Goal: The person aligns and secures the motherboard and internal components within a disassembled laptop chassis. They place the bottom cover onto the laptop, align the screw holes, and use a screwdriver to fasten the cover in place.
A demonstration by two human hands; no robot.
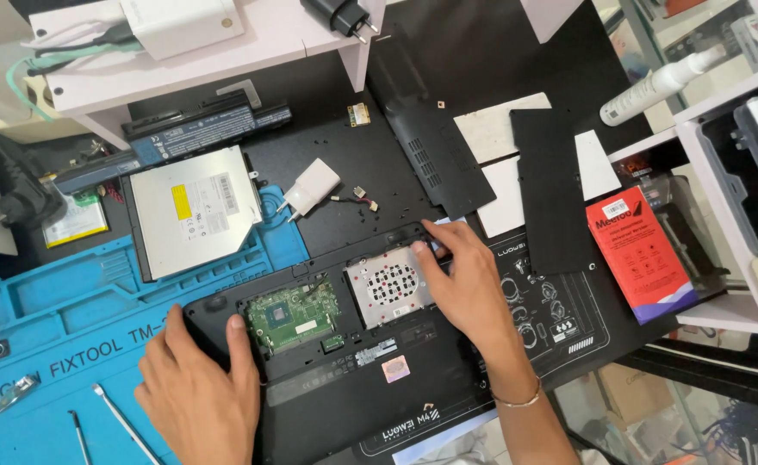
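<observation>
A black laptop [370, 379] lies upside down with its bottom cover off. A green circuit board [297, 317] and a silver hard drive [389, 286] show in the open bays. My left hand [196, 387] rests flat on the laptop's left corner, fingers apart, holding nothing. My right hand [461, 288] lies on the laptop's far right part, fingertips touching the right edge of the hard drive. A thin bracelet is on that wrist.
A silver optical drive [194, 211], a black battery [172, 138], a white charger [310, 188] and a black cover panel [426, 129] lie behind the laptop. A blue work mat [60, 344] carries screwdrivers [121, 422]. A red box [642, 250] and a white shelf [741, 112] stand right.
</observation>
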